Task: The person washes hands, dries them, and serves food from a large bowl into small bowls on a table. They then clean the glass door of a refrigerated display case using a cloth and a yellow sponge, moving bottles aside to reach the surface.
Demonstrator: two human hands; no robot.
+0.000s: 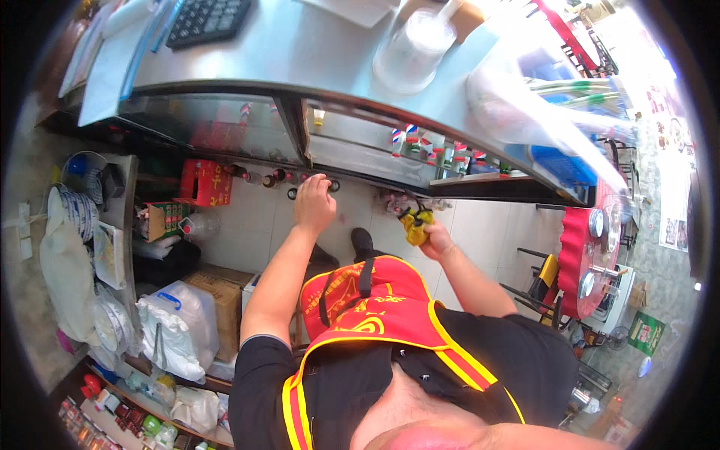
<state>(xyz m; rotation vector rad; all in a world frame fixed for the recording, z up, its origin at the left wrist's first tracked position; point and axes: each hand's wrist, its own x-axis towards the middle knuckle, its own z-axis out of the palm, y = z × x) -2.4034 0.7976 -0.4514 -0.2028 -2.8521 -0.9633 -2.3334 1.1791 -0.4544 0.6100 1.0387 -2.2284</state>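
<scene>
My left hand [315, 203] reaches toward the open lower front of the counter, its fingertips bent. Dark bottles stand on the tiles around it, one bottle [292, 193] left of the fingers and another bottle [334, 185] by their right side. Whether the fingers grip anything is hidden by the back of the hand. My right hand [436, 241] holds a bunched yellow-and-black item [417, 225], perhaps a cloth or gloves. Just beyond it, clear bottles or a plastic-wrapped pack [395, 201] sit on the floor, too blurred to tell.
The steel-topped counter [315, 62] crosses ahead, with a calculator [209, 21] and a clear plastic container [415, 50] on top. Several small bottles [413, 143] stand inside. Left are a red carton [205, 183] and a shelf edge [130, 225]. A red-covered table [582, 264] stands right.
</scene>
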